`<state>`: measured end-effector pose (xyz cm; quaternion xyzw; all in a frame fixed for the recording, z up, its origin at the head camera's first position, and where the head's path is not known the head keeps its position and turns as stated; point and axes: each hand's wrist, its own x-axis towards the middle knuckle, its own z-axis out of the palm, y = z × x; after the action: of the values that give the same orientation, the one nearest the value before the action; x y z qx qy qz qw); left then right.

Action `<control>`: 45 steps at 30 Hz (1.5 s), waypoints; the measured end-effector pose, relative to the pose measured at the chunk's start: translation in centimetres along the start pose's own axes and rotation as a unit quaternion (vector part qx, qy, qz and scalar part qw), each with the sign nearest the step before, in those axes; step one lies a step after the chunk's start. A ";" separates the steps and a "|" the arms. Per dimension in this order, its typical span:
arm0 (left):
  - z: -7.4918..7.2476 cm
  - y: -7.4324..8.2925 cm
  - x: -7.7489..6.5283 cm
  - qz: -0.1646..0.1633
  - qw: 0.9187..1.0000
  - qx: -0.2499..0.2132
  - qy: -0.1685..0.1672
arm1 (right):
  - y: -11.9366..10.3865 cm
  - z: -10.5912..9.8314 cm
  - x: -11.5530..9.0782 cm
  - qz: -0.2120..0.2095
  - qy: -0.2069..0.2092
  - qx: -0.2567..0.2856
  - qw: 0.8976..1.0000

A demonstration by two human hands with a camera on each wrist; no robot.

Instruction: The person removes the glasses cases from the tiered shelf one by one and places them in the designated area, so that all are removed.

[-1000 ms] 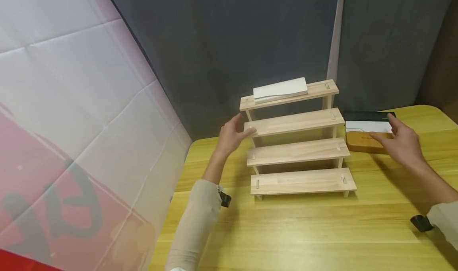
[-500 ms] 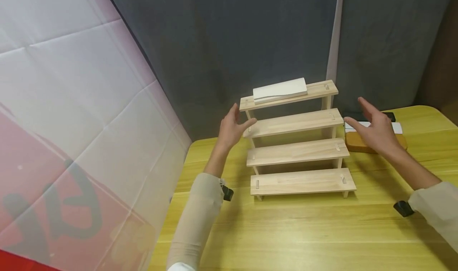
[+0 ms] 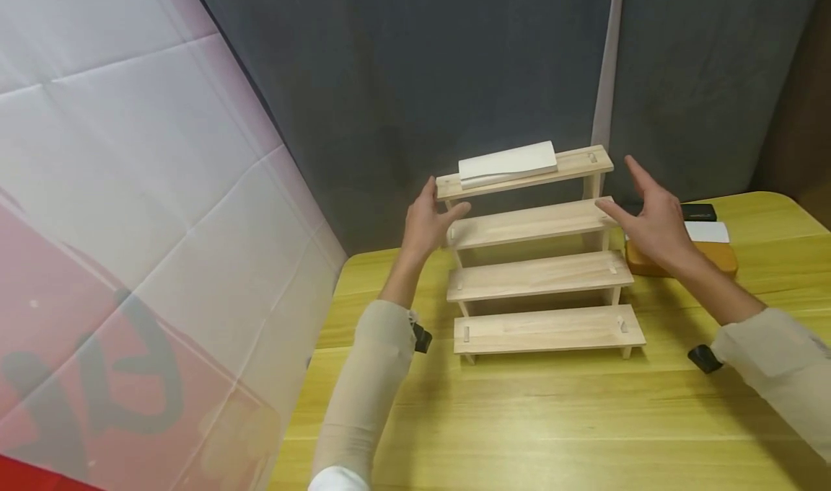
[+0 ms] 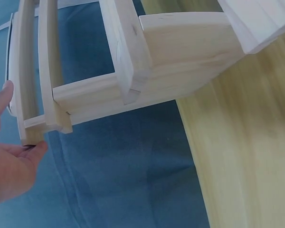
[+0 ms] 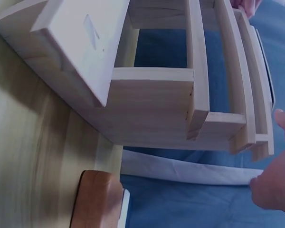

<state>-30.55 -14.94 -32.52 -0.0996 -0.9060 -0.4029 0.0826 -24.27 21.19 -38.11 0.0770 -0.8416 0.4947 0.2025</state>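
Observation:
A tiered wooden display rack (image 3: 542,275) with several step-like shelves stands on the table. On its top shelf lies a folded white sheet or flat packet (image 3: 506,165). At the rack's upper left end is my left hand (image 3: 425,220), thumb and fingers spread; in the left wrist view the left hand (image 4: 9,173) has fingertips at the top board's end, apparently touching it. My right hand (image 3: 658,220) is beside the upper right end, fingers spread. A gap shows between the right hand (image 5: 280,175) and the boards in the right wrist view. Neither hand grips anything.
Right of the rack, partly behind my right hand, lie a tan case (image 3: 717,258), a white flat item (image 3: 709,231) and a black box (image 3: 700,212). A dark curtain (image 3: 402,80) hangs behind the yellow wooden table (image 3: 545,426). A printed white-and-red sheet (image 3: 162,152) borders the left.
My right hand has moved left from above the tan case to the rack's upper right end. My left hand has risen slightly toward the top shelf. The rack looks unmoved.

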 end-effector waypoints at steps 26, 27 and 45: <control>0.9 0.4 2.1 -0.030 0.999 0.025 0.031 | -2.6 3.4 3.8 -0.084 0.017 -0.033 0.996; 0.9 0.4 2.1 -0.031 0.999 0.025 0.029 | -2.7 3.5 4.0 -0.088 0.016 -0.038 0.995; 0.4 0.4 2.3 -0.029 0.998 0.058 0.014 | -4.1 4.0 5.9 -0.094 0.026 -0.052 0.994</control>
<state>-32.72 -14.11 -31.93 -0.0629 -0.9292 -0.3531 0.0895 -29.29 16.04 -34.09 0.1320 -0.8497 0.4310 0.2736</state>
